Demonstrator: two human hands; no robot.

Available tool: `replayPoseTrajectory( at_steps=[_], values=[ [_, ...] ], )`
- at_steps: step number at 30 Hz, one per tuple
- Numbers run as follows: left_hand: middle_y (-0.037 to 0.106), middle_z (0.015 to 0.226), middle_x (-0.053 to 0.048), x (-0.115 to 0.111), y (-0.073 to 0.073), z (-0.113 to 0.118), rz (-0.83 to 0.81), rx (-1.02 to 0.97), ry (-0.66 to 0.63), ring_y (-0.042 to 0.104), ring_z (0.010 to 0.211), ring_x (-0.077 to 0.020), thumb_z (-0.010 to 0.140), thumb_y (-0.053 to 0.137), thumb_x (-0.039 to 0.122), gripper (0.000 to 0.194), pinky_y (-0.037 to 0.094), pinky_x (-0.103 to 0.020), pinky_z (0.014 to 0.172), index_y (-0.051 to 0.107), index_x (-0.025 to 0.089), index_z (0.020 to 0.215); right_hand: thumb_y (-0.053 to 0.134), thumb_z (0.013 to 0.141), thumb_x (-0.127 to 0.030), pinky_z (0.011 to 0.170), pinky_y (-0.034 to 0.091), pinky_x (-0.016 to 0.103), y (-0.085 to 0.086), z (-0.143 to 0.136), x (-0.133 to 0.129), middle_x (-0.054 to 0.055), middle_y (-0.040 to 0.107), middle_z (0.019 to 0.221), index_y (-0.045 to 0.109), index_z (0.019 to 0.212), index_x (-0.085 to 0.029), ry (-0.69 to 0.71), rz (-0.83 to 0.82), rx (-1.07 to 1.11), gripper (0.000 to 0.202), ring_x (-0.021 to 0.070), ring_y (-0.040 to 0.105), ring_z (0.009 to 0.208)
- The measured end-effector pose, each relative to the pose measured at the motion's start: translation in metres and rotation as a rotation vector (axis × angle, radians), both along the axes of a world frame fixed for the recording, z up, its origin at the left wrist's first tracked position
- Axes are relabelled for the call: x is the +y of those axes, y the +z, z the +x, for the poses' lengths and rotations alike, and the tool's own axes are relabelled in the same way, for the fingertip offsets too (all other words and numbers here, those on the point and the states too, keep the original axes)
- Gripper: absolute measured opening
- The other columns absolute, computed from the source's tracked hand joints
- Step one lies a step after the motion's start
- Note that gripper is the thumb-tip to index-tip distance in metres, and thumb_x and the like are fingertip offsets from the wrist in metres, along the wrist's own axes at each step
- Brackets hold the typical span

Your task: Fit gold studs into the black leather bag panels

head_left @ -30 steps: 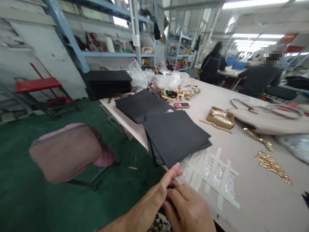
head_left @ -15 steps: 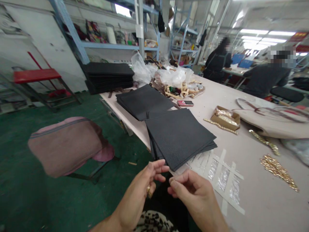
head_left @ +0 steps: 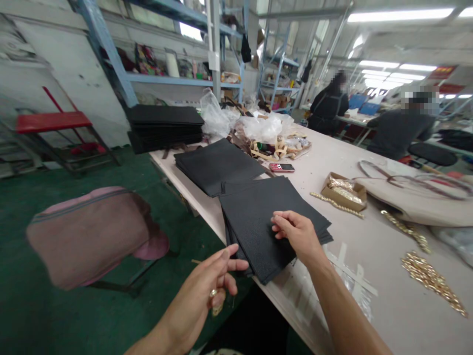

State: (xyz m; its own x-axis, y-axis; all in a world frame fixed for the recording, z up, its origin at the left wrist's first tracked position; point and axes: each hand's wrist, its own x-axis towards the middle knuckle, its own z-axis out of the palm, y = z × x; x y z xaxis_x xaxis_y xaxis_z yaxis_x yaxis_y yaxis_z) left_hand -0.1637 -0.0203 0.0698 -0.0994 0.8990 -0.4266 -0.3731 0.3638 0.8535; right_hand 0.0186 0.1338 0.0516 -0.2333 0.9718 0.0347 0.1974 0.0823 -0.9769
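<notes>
My left hand (head_left: 207, 286) hovers beside the table edge, thumb and forefinger stretched out and apart, the lower fingers loosely bent. A ring shows on one finger, and a small gold-coloured bit (head_left: 218, 309) shows under the bent fingers; whether it is gripped is unclear. My right hand (head_left: 297, 234) is over the near stack of black leather-like sheets (head_left: 258, 222), thumb and fingertips pinched together. Anything between those fingertips is too small to make out. The sheets lie slightly fanned, one corner reaching the table's edge.
Another black stack (head_left: 221, 165) lies behind, with a taller pile (head_left: 164, 123) at the far corner. A red phone (head_left: 281, 167), a small carton (head_left: 345, 192) and gold chains (head_left: 432, 281) are on the table (head_left: 391, 320). A cloth-covered stool (head_left: 92, 236) stands left. Two people sit far right.
My right hand has moved forward and up from beside my left hand to over the near black stack. My left hand has shifted slightly left. The view has tilted a little upward.
</notes>
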Motion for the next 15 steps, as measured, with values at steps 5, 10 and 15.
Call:
replayPoseTrajectory(
  at_steps=[5,10,15],
  values=[
    [0.071,0.098,-0.014,0.016,0.006,0.001,-0.030,-0.054,-0.051,0.050,0.052,-0.0065,0.093,0.057,0.036,0.046,0.023,-0.014,0.040,0.051,0.013,0.132,0.056,0.087,-0.035,0.068,0.048,0.030,0.001,-0.002,0.004,0.003,0.070,0.076,0.070,0.094,-0.018,-0.009,0.275,-0.283,0.023,0.0168,0.065,0.070],
    [0.068,0.090,-0.007,0.041,0.019,-0.005,-0.079,-0.101,-0.023,0.043,0.043,-0.0022,0.090,0.061,0.029,0.035,0.019,-0.011,0.034,0.058,0.015,0.121,0.054,0.087,-0.029,0.075,0.046,0.030,0.001,0.000,0.006,0.003,0.074,0.084,0.073,0.089,-0.021,0.024,0.340,-0.371,0.020,0.0178,0.067,0.078],
    [0.067,0.088,-0.004,0.064,0.027,-0.002,-0.038,-0.011,-0.143,0.037,0.038,0.0009,0.085,0.069,0.033,0.024,0.018,-0.011,0.030,0.064,0.013,0.097,0.060,0.083,-0.030,0.074,0.049,0.030,0.008,0.011,-0.012,0.001,0.075,0.081,0.076,0.087,-0.022,-0.041,0.283,-0.250,0.018,0.0189,0.067,0.076]
  ],
)
